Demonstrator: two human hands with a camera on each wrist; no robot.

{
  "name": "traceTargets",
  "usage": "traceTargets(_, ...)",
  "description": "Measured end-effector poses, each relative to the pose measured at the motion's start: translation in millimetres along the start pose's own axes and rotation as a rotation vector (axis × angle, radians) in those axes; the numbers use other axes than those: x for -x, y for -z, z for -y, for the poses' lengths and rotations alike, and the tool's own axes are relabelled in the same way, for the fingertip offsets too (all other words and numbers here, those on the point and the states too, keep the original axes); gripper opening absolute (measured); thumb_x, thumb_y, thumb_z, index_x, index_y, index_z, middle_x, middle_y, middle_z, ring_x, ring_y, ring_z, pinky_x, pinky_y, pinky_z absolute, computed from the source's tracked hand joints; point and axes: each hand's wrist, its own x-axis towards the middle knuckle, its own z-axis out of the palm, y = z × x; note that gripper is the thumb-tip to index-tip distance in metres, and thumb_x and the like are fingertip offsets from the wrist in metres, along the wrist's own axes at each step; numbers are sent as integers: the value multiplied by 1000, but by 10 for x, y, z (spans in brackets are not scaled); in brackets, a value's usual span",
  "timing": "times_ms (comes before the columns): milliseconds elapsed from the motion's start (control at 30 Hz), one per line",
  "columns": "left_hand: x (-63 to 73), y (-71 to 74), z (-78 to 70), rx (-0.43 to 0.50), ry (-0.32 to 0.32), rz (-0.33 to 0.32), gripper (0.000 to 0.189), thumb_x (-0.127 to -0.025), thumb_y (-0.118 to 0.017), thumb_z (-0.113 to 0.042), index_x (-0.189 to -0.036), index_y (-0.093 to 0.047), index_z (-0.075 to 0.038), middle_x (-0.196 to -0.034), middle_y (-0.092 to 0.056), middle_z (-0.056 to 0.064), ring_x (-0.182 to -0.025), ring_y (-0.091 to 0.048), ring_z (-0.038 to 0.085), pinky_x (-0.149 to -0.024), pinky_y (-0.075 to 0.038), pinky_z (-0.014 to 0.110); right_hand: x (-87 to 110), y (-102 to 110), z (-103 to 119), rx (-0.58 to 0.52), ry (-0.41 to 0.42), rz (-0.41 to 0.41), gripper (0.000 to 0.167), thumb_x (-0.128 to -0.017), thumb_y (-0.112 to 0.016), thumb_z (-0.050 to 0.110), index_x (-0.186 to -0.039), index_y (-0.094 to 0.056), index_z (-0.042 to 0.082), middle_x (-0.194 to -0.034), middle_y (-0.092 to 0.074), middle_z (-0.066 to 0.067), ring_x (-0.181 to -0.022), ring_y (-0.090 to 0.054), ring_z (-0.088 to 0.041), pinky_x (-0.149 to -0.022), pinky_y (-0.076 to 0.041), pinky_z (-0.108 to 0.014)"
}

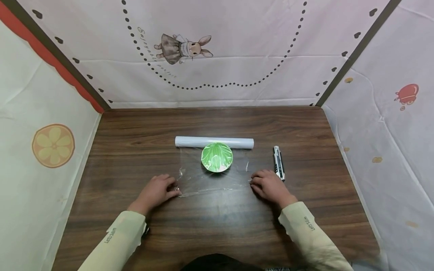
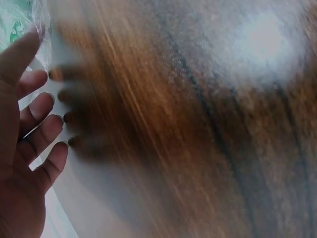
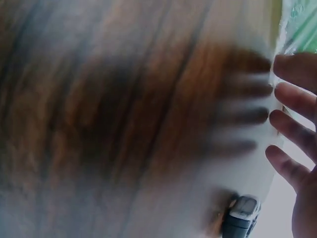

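A clear sheet of plastic wrap (image 1: 198,182) runs from a white roll (image 1: 240,143) toward me and lies over a green bowl (image 1: 217,158). At the sheet's near left corner my left hand (image 1: 156,192) rests on the table, thumb and forefinger apart with crinkled film (image 2: 43,44) by them. Beside the right edge of the wrap my right hand (image 1: 269,186) touches the table with its fingertips, close to the film. Both wrist views show loosely extended fingers. A utility knife (image 1: 279,163) lies just beyond the right hand.
The brown wood-grain table (image 1: 135,135) meets printed fabric walls (image 1: 237,49) at the back and both sides. Light glares off the tabletop in the left wrist view. A dark, curved shape (image 1: 217,262) shows at the table's near edge.
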Motion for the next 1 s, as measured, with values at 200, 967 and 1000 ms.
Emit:
traceTargets(200,-48,62,-113,86,26,-72,30,-81,-76,-42,-91,-67,-15,-81,-56,-3,-71,-49,11,-71,-44,35,-52,-14,65,-125,-59,-130,10,-89,-70,24,-94,-73,16,-102,-70,-2,-96,-63,-21,-86,-51,-42)
traceTargets(967,-788,-70,-578,463,290,-44,87,-75,-83,-39,-146,-37,-20,-87,-58,3,-69,-52,15,-71,-46,34,-689,-209,376,-460,-449,-64,98,-76,-81,41,-154,-27,15,-151,-38,-15,-137,-40,-34,-111,-36,-51)
traceTargets(1000,-812,-76,-572,464,291,-36,87,-74,-83,-39,-146,-37,-21,-87,-58,3,-70,-52,15,-71,-46,34,-705,-213,369,-464,-450,-60,98,-76,-81,41,-154,-26,15,-151,-38,-15,-137,-40,-34,-112,-36,-50)
